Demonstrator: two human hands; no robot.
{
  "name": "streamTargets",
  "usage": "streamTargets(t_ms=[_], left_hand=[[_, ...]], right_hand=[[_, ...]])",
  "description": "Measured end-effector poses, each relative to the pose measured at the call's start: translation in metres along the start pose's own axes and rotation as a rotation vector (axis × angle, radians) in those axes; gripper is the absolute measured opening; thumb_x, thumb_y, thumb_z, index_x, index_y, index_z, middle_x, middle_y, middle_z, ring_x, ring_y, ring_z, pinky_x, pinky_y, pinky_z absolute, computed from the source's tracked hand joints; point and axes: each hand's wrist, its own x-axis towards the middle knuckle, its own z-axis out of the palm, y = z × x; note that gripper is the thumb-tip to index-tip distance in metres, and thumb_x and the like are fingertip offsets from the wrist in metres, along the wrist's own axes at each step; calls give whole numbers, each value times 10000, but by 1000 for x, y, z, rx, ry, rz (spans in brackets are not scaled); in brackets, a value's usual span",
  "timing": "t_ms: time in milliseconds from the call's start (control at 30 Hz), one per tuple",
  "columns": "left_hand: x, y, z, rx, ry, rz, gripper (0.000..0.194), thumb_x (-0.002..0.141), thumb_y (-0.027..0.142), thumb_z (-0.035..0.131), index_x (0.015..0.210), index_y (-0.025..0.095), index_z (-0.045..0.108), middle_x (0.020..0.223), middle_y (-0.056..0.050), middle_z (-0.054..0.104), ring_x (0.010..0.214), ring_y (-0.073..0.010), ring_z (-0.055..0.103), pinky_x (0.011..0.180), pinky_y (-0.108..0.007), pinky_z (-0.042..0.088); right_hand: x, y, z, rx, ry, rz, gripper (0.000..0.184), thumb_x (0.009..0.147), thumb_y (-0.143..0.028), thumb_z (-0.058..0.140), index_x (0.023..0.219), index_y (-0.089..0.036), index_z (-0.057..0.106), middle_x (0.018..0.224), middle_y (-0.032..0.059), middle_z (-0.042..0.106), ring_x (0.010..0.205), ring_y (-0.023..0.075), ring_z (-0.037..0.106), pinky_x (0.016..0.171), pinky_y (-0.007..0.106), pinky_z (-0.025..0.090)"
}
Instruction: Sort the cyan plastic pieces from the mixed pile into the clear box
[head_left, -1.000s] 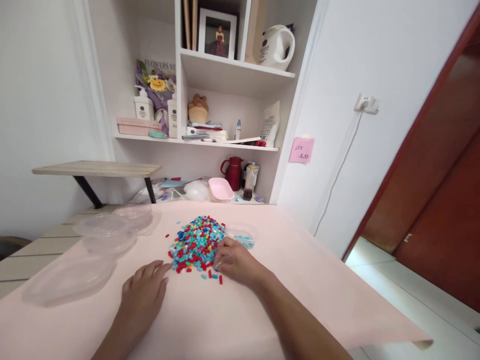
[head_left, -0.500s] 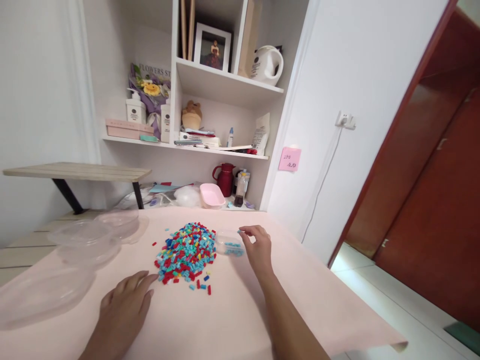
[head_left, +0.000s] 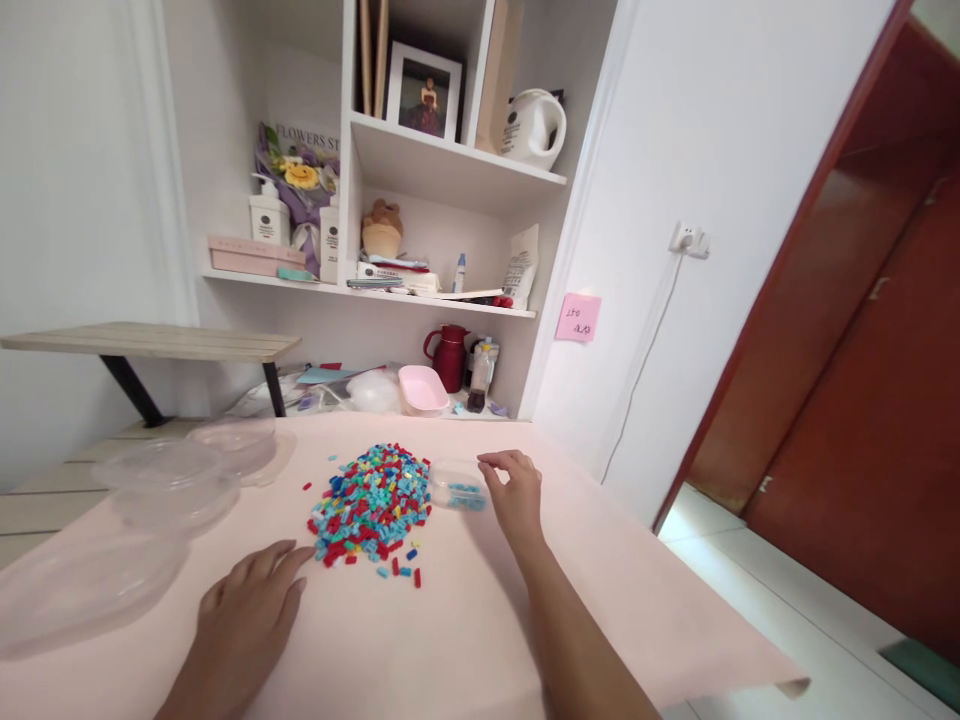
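A heap of small building bricks in red, blue, light blue, green and yellow lies on the pink-covered table. At its right edge stands a clear plastic container with some light blue bricks inside. My right hand hovers at the container's right rim, thumb and index finger close together. Whether a brick is between those fingertips I cannot make out. My left hand rests on the table with its fingers stretched out, the index fingertip at the near left edge of the heap.
Several clear plastic containers stand at the left. A few loose bricks lie in front of the heap. Behind the table are a pink tray, a red jug and a bottle. A small wooden stand rises at the far left.
A small blue brick showed at my right fingertips half a second ago; I no longer see it there. Both hands have stayed almost in place.
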Motion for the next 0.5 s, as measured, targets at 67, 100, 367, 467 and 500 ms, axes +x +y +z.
streamTargets(t_ms=[67, 100, 367, 467, 500], left_hand=[[0, 0, 1, -12, 12, -1, 475, 966, 230, 285, 1339, 365, 546, 1461, -3, 522, 1345, -209, 451, 1079, -433, 334], [0, 0, 1, -19, 16, -3, 474, 964, 228, 289, 1335, 365, 551, 1457, -3, 526, 1344, -210, 452, 1079, -432, 335], [-2, -1, 3, -101, 45, 16, 485, 945, 222, 287, 1332, 318, 563, 1439, -43, 542, 1319, -227, 455, 1082, -469, 320], [-4, -1, 3, -112, 45, 26, 476, 943, 231, 291, 1311, 330, 577, 1435, -35, 544, 1320, -221, 445, 1086, -462, 312], [-5, -1, 2, -115, 44, 29, 477, 944, 232, 287, 1309, 331, 578, 1434, -35, 544, 1319, -220, 444, 1085, -461, 311]], right_hand=[[-1, -2, 0, 15, -11, -14, 209, 908, -332, 577, 837, -230, 744, 853, 51, 697, 842, 222, 595, 834, 382, 355], [-1, -4, -1, 25, -18, -22, 208, 910, -332, 578, 831, -229, 741, 845, 50, 697, 835, 220, 596, 831, 381, 364], [-15, -29, 4, 301, -408, -191, 230, 931, -330, 563, 827, -220, 736, 793, 36, 706, 678, 158, 592, 658, 281, 450], [-27, -45, 10, 345, -615, -305, 220, 925, -305, 574, 813, -236, 751, 767, 13, 706, 669, 141, 597, 649, 253, 459], [-31, -50, 12, 355, -659, -339, 218, 922, -296, 577, 805, -242, 753, 756, 6, 705, 687, 142, 607, 669, 251, 465]])
